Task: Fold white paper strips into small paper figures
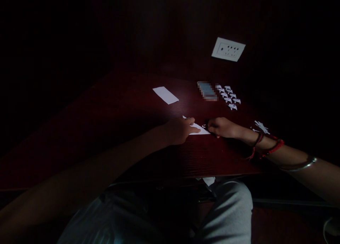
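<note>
— Darkness filled the room, though some light reached the red surface (119, 109) below the wall socket (228, 49).

— Where was the white paper (204, 131)?

— Nearer the near edge than either far corner, right of the middle. The left hand (180, 130) spread its fingers over it, pressing down, probably so it couldn't slide.

— And the other grip?

— The right hand (221, 127) had its fingers curled at the paper's pointed tip; I couldn't tell whether they pinched it.

— Why were the small folded pieces (228, 96) so far off?

— Toward the far right corner, beside a blurred flat device (207, 91), they were perhaps out of the elbows' way. Thin strips (261, 127) lay nearer the right edge, a paper rectangle (166, 95) toward the far edge, likely within reach.
</note>
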`<state>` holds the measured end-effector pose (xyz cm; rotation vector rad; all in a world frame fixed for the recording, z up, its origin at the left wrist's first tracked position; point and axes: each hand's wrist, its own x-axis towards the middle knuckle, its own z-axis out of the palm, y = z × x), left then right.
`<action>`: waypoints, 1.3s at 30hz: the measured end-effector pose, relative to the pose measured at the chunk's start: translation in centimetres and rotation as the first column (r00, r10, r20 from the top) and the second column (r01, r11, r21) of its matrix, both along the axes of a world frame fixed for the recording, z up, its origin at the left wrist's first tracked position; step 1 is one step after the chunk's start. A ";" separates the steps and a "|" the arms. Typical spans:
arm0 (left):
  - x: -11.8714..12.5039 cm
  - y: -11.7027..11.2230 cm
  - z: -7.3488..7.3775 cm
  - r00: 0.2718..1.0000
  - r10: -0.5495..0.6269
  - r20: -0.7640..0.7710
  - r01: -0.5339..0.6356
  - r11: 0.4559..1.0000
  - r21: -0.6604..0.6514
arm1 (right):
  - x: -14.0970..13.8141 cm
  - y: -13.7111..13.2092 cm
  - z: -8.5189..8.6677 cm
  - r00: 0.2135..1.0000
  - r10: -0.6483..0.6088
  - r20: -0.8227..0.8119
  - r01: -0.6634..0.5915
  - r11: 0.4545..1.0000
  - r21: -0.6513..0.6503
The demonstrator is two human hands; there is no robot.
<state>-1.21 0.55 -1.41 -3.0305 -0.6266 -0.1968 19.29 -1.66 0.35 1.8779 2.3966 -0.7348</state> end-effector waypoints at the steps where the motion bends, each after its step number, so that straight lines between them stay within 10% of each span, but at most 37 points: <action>1: 0.0 0.0 0.0 1.000 0.000 -0.003 0.000 1.000 0.005 | 0.1 0.0 0.0 1.000 -0.016 -0.023 0.016 1.000 -0.008; 8: 0.0 0.1 -0.1 1.000 0.011 -0.020 -0.010 1.000 0.026 | 0.6 -0.1 0.0 0.980 -0.048 -0.194 0.024 0.992 -0.124; 24: 0.1 -0.1 0.0 1.000 -0.001 -0.015 0.001 1.000 0.026 | -0.2 0.1 0.6 0.996 0.086 -0.005 -0.086 0.993 -0.075; 39: 0.0 0.0 -0.1 1.000 0.008 -0.012 -0.008 1.000 0.023 | 0.0 -0.2 0.7 0.977 -0.076 -0.197 0.037 0.980 -0.194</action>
